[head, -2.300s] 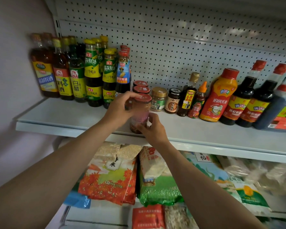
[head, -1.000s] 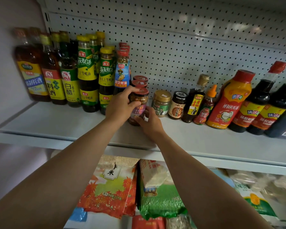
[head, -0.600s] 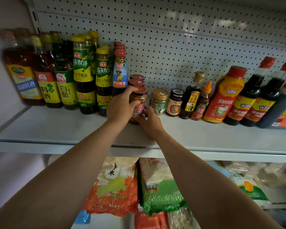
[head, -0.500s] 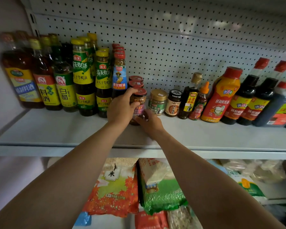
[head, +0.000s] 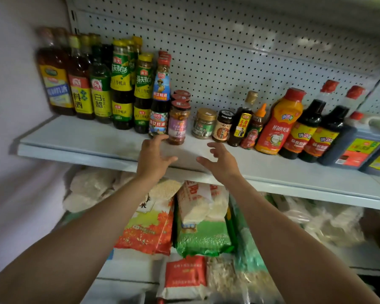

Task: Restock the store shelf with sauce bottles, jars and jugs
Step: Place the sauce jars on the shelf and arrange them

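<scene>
1. Here the red-lidded jar (head: 178, 123) stands upright on the white shelf (head: 92, 139), at the front of a short file of like jars, touched by neither hand.
2. The left hand (head: 154, 156) hangs just before it, fingers spread and relaxed, holding nothing; its fingertips reach near the jar's base, at the foot of the blue-labelled bottle (head: 159, 102).
3. The right hand (head: 221, 160) hovers to the right of the jar, well open, fingers loosely bent, empty.
4. Just to the right of the jar stand a gold-lidded jar (head: 204, 123) and a black-lidded jar (head: 223, 126), then a small dark bottle (head: 241, 123) and an orange squeeze bottle (head: 279, 123).
5. To the left, tall green and yellow-labelled bottles (head: 121, 84) crowd against the pegboard back wall (head: 228, 51).
6. Dark soy bottles (head: 303, 130) and a jug (head: 358, 145) fill the right end.
7. Below the shelf lie bags of grain (head: 202, 220).
</scene>
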